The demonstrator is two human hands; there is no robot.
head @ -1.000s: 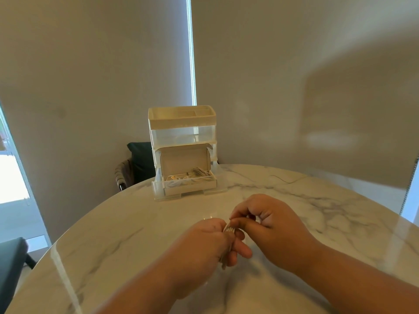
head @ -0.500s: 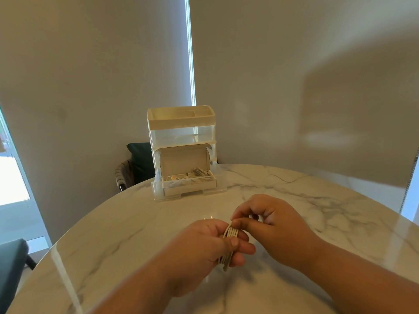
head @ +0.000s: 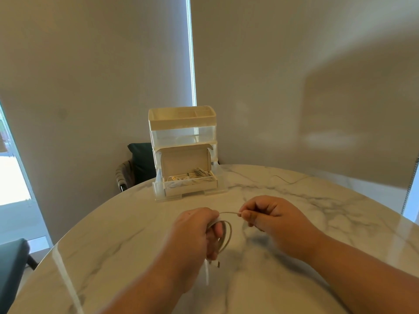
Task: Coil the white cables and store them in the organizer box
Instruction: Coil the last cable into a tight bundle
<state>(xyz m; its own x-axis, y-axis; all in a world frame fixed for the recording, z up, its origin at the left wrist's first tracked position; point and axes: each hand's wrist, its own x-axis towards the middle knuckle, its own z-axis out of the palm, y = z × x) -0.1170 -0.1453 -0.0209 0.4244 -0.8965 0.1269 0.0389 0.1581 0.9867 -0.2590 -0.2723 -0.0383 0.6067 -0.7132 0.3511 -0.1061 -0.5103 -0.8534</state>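
Box (head: 190, 186) (lid up) holds white cables (head: 201, 173); left hand (head: 192, 232) grips coil (head: 228, 237).

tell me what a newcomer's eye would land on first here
Front and centre, above the marble table, the left hand grips a coiled white cable while the right hand pinches its loose end, a short strand spanning the gap between them. Behind them, at the table's far edge, stands the tiered organizer, with an open box in its lowest level holding more white cables.
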